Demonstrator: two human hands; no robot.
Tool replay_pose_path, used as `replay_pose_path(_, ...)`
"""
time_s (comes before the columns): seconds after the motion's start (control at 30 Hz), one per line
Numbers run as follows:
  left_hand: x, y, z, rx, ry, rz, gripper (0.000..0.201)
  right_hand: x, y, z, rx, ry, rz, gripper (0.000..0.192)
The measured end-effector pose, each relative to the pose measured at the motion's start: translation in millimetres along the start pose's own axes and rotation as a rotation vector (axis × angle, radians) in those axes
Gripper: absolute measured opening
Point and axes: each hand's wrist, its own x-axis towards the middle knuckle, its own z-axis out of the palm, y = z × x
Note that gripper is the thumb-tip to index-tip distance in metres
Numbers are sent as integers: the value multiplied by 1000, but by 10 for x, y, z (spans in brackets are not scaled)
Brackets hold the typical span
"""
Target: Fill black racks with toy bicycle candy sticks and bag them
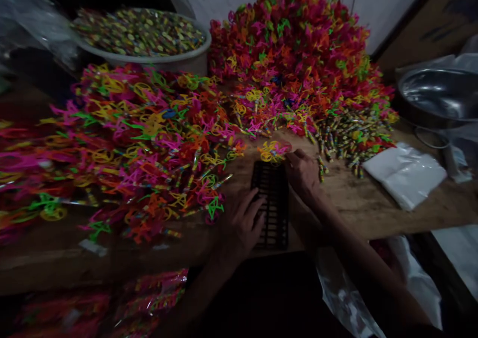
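A dark slotted tray [271, 211] lies flat on the worktop [377, 203] between both hands, steadied by the spread fingers of the left hand [241, 223], while the right hand [300, 173] pinches a cluster of bright plastic pieces [272, 151] at the tray's far end; heaps of them [142, 134] lie beyond.

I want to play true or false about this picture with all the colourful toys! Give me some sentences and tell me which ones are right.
1. The left hand rests on the black grid tray. True.
2. The right hand is inside the metal bowl. False: it is at the tray's top edge, beside a yellow and pink toy piece.
3. The big pile of colourful toys is mostly blue. False: mostly red, orange and pink.
4. A white plastic bag lies on the wooden table. True.
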Motion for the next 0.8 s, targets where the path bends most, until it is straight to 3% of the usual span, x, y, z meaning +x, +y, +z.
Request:
replay_pose_path(0.07,-6,-11,2,-81,73,-8,26,-228,200,-12,12,-21,36,30)
replay_pose_path(0.17,37,-38,-58,-75,155,-17,23,-536,377,-83,64,-81,-30,28)
replay_pose_path(0.33,224,-69,-192,95,189,-18,24,-617,239,-252,32,82,-29,30)
replay_pose_path(0.4,298,-47,-160,111,167,14,25,-516,129,-240,6,65,10,31)
replay_pose_path(0.47,348,-18,-76,103,74,56,30,-400,83,-177,-15,-30,19,31)
replay_pose_path(0.53,361,5,18,110,-58,74,32,-318,143,-93,14,-59,3,32)
replay_pose_path(0.6,331,28,85,125,-155,50,33,-288,295,-14,139,5,3,30)
replay_pose_path(0.7,227,115,127,150,-139,-8,30,-299,549,85,424,138,43,25)
replay_pose_path(0.8,118,280,144,168,-80,-59,28,-307,646,178,623,233,117,24)
